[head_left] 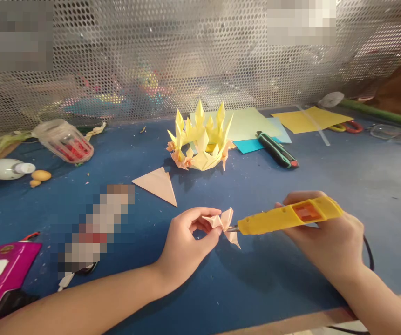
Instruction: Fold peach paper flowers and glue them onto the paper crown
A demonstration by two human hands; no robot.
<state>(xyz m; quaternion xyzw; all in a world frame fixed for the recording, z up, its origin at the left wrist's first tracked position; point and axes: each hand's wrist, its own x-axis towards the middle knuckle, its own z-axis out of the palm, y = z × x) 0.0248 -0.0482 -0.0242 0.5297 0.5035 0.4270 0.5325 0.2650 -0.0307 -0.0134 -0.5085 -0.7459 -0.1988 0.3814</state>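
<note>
My left hand (186, 242) pinches a small folded peach paper flower (225, 224) just above the blue table (123, 153). My right hand (329, 237) grips a yellow glue gun (287, 217), whose metal tip touches the paper flower from the right. A black cord runs down behind my right wrist. Farther back stands a yellow folded paper crown (202, 139) with small peach flowers along its base. A flat peach paper triangle (156, 184) lies between the crown and my left hand.
A green utility knife (277, 150), yellow, light-green and cyan paper sheets (252, 125) and red scissors (349, 126) lie at the back right. At left are a clear jar on its side (64, 141), a white bottle (8, 169) and a magenta box (4, 270). A perforated metal screen (200, 60) closes the back.
</note>
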